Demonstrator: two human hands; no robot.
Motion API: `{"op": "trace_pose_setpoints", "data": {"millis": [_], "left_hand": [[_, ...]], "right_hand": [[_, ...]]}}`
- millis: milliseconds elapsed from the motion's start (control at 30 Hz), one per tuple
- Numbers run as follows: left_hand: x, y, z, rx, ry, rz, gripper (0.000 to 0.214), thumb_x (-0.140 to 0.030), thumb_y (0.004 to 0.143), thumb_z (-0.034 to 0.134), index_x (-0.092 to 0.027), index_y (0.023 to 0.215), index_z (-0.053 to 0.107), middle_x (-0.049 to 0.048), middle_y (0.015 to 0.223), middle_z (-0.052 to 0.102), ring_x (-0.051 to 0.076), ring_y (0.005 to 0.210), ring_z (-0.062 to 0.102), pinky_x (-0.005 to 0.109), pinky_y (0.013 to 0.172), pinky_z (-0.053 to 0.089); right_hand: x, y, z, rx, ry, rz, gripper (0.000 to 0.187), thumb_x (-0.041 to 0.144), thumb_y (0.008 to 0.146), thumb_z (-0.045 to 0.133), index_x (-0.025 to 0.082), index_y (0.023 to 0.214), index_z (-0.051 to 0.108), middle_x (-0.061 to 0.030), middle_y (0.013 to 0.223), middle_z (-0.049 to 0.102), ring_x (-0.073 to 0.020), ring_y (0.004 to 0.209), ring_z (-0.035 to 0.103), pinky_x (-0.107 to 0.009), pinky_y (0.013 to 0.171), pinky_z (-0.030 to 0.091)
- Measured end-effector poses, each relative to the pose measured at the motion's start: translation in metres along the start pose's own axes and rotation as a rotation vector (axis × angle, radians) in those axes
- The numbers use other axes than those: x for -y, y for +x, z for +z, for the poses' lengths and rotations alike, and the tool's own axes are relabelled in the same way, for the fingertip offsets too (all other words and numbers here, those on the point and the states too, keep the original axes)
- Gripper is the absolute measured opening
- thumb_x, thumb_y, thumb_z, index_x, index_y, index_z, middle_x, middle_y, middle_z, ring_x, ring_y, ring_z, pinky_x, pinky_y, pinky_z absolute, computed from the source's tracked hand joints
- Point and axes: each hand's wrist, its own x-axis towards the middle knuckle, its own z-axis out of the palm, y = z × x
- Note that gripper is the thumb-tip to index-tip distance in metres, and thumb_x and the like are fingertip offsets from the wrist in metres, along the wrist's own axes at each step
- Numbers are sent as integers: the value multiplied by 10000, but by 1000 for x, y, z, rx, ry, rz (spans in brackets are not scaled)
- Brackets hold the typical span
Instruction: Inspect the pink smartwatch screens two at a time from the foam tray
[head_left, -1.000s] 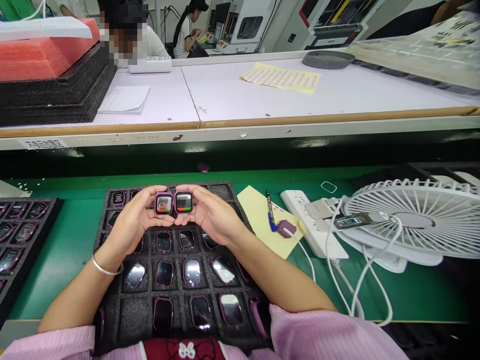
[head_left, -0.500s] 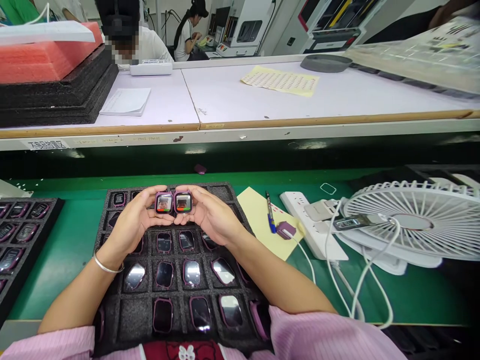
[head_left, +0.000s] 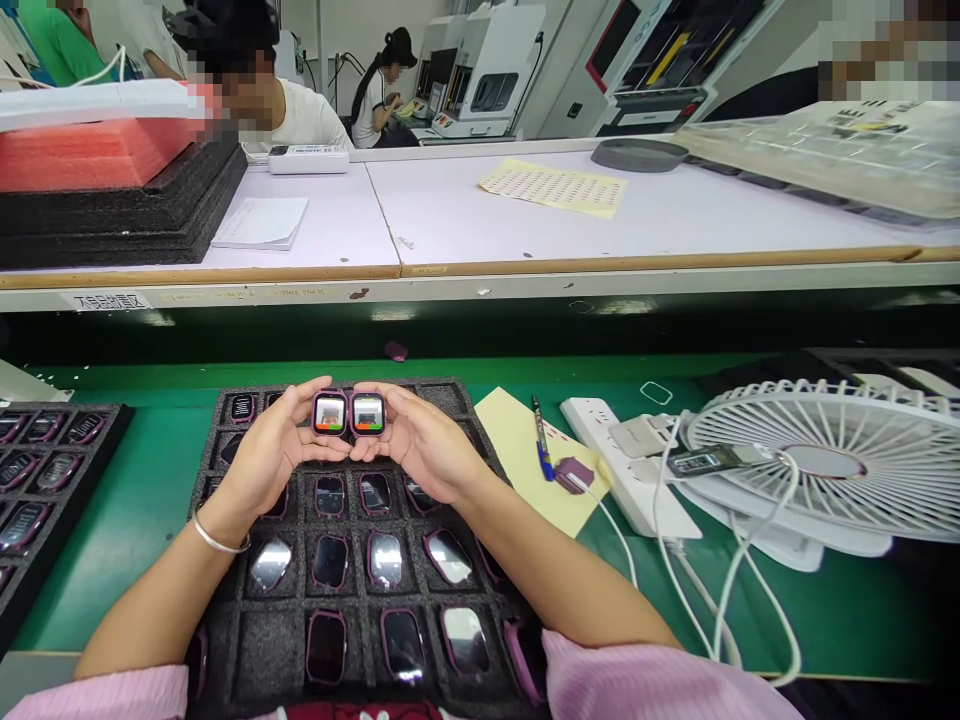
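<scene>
Tray of foam holds watch bodies in pockets; my left grip clasps 1 lit watch, right grip another at 3 o'clock, touching.

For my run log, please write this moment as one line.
left hand: holds left watch | right hand: holds right watch | both screens lit | above foam tray

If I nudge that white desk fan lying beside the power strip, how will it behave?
The white desk fan lies flat, so tipping seems unlikely. Its open plastic grille suggests lightness; it would probably slide. The white cable draped over it may snag.
</scene>
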Motion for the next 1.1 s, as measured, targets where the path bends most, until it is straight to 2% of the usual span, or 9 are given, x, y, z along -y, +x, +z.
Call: {"op": "trace_pose_setpoints", "data": {"millis": [400, 1100], "left_hand": [[0, -2, -1, 5, 11, -3, 491, -498, 969, 530, -146, 1303, 605, 121, 1077, 715, 212, 721, 747, 365, 708, 634], [0, -2, 1, 6, 24, 6, 482, -500, 967, 535, -146, 1285, 610, 111, 1063, 713, 213, 712, 754, 341, 702, 641]], "right_hand": [[0, 0, -1, -1, 9, 9, 254, 372, 962, 596, 184, 1121, 657, -51, 869, 729, -179, 633, 713, -313, 636, 557], [0, -1, -1, 2, 4, 1, 233, 327, 981, 552, 168, 1117, 657, -53, 821, 732, -180, 624, 720, -294, 625, 555]]}}
